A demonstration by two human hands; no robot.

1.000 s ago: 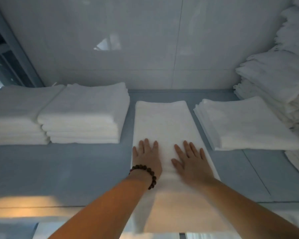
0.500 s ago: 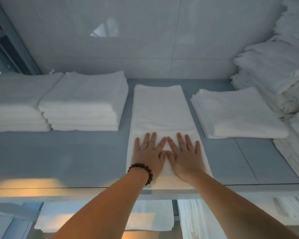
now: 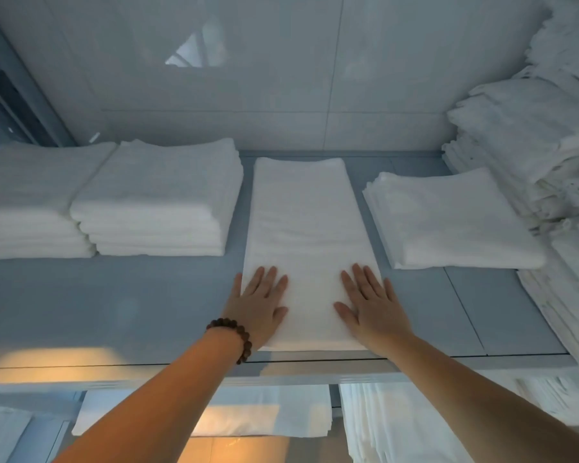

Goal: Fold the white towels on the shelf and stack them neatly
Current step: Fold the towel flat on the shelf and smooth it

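Presently, one long white towel [image 3: 305, 248] lies flat on the grey shelf [image 3: 114, 302], folded into a narrow strip running from 6 to 12 o'clock, its near end at the shelf's front edge. The left hand [image 3: 259, 307] rests flat on the strip's near left edge, fingers straight and spread, gripping nothing. The right hand [image 3: 370, 309] lies likewise on the near right edge, fingers straight, gripping nothing. A beaded bracelet [image 3: 238, 335] circles the left wrist. A thick stack [image 3: 157, 198] stands at 10 o'clock, a second stack [image 3: 27, 202] touches it at 9 o'clock, and a lower stack [image 3: 448, 218] sits at 2 o'clock. A tall loose pile [image 3: 532, 135] is at 3 o'clock.
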